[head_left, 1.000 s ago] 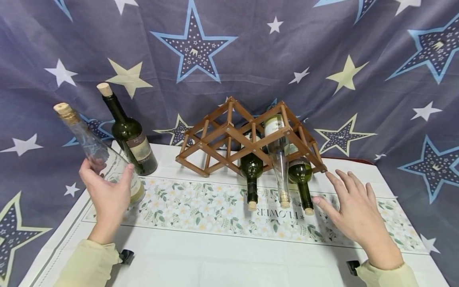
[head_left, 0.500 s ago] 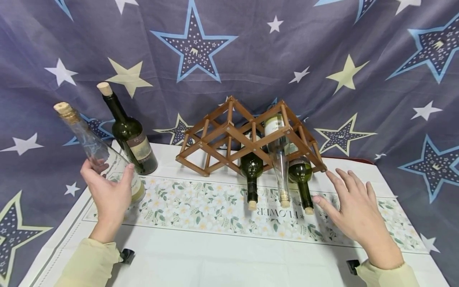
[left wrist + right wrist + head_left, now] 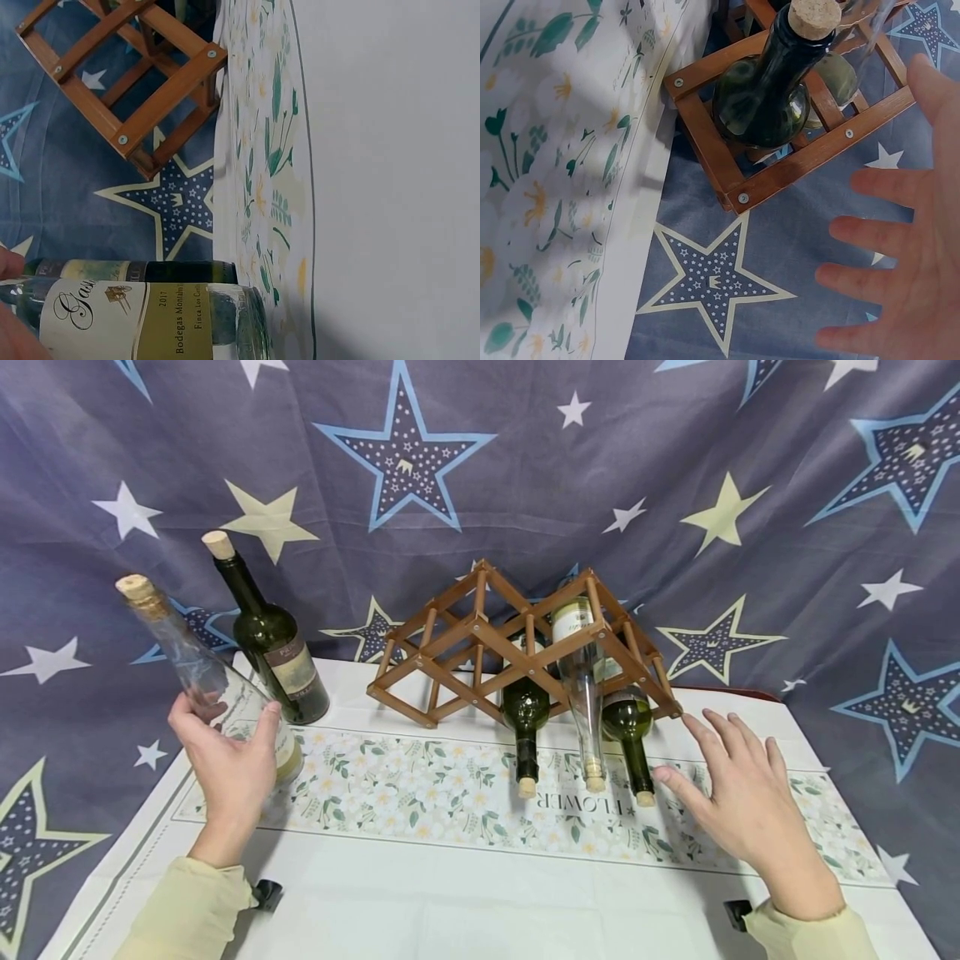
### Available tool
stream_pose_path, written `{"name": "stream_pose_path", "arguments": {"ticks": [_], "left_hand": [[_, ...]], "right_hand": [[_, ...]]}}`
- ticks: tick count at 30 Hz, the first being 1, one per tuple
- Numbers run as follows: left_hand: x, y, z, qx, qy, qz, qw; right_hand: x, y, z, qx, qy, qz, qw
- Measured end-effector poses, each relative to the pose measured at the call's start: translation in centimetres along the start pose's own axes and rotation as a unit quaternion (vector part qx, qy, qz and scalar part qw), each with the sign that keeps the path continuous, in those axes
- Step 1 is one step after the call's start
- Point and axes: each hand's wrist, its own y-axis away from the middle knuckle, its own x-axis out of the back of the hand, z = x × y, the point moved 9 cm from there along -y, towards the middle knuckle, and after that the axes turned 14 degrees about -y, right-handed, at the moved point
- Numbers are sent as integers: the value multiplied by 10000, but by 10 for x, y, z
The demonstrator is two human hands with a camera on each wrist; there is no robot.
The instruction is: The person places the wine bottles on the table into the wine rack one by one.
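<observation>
My left hand (image 3: 228, 768) grips a clear, corked wine bottle (image 3: 202, 664) round its body at the table's left side. In the left wrist view that bottle's white and olive label (image 3: 124, 319) shows close up. Just behind it stands a dark green wine bottle (image 3: 281, 664) with a cork. My right hand (image 3: 750, 802) is beside the right end of the wooden wine rack (image 3: 532, 672), fingers spread and holding nothing. Its thumb is near the corked neck of a green bottle (image 3: 628, 718) lying in the rack; the right wrist view shows this bottle (image 3: 761, 105) too.
Two more bottles lie in the rack, necks toward me: a clear bottle (image 3: 585, 693) and a green bottle (image 3: 527, 706). A floral runner (image 3: 420, 793) crosses the white table (image 3: 450, 893). A star-patterned curtain (image 3: 525, 485) hangs behind.
</observation>
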Motion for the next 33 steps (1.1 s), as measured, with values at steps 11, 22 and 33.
{"name": "stream_pose_path", "arguments": {"ticks": [11, 22, 33], "left_hand": [[14, 8, 33, -57, 298, 13, 9995], [0, 1, 16, -63, 558, -80, 9984], [11, 11, 70, -275, 1024, -45, 9944]], "right_hand": [[4, -1, -4, 39, -34, 72, 10000], [10, -2, -7, 147, -90, 189, 9997], [16, -5, -16, 357, -170, 335, 9987]]}}
